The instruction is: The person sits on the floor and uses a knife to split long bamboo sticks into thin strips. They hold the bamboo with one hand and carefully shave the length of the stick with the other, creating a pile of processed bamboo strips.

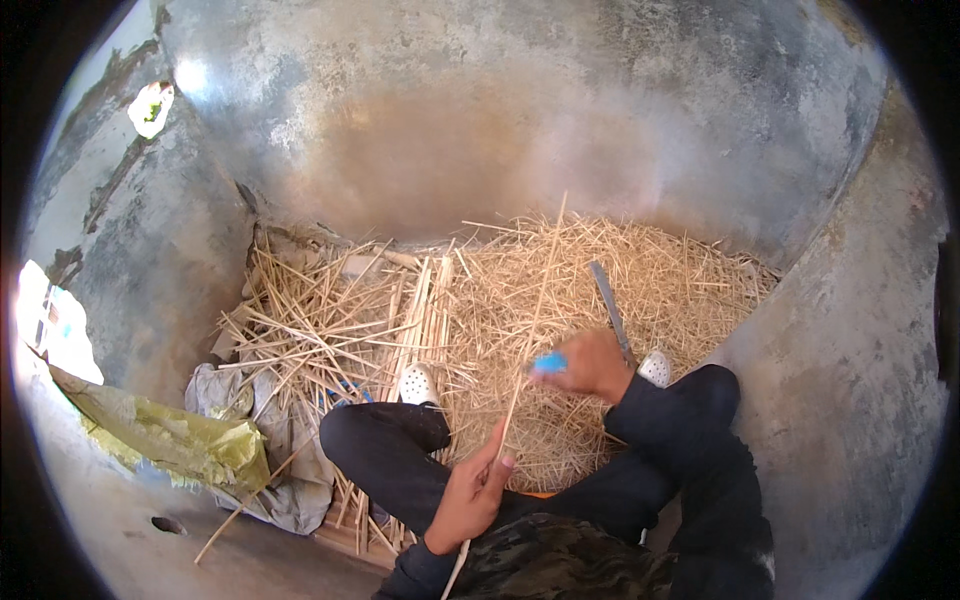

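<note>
A long, thin pale stick (541, 300) slants up and away from my lap toward the far wall. My left hand (474, 497) is closed around its lower part, the thumb along it. Farther up, my right hand (590, 367) is closed at the stick, with a small bright blue piece (549, 363) at its fingertips. Motion blurs the right fingers, and the blue piece's kind is unclear. Just beyond that hand is a long, narrow grey blade (606, 298), its lower end by the wrist; what it rests on cannot be made out.
A heap of straw-like shavings (660, 270) spreads before me. Left of it lie loose sticks (310, 325) and a row of straighter ones (428, 300). A crumpled grey cloth (295, 495) and yellow-green sheet (190, 435) lie at left. Bare walls (450, 130) enclose the space; my legs are folded.
</note>
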Tool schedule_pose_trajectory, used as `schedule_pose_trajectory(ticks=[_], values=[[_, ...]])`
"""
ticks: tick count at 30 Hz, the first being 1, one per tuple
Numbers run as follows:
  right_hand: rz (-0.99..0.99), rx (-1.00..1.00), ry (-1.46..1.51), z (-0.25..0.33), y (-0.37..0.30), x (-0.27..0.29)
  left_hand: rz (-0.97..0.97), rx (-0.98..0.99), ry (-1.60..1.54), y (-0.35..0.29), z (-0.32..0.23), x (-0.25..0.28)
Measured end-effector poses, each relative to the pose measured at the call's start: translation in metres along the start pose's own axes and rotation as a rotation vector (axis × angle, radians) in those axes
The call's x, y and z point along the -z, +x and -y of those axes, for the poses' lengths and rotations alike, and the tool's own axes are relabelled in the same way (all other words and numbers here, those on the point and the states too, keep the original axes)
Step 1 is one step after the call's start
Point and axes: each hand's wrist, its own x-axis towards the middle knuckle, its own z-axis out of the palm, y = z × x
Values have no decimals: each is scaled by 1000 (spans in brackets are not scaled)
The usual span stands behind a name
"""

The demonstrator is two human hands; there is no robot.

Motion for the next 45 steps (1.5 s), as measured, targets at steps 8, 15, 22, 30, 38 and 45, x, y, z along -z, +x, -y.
schedule_pose_trajectory(ticks=[8,15,22,30,38,45], values=[[59,-27,158,13,-4,-1,55,98,209,-6,-10,5],[-102,-14,102,0,16,-1,-1,100,-68,-3,-5,5],[-140,-182,-82,-66,45,-2,29,192,-84,-18,-6,2],[-100,-205,-134,-92,57,-7,85,95,-129,-20,-5,0],[-322,-537,-63,-181,117,23,132,226,-82,-15,-26,-1],[-138,-679,62,-235,53,-7,97,362,-532,-6,6,7]])
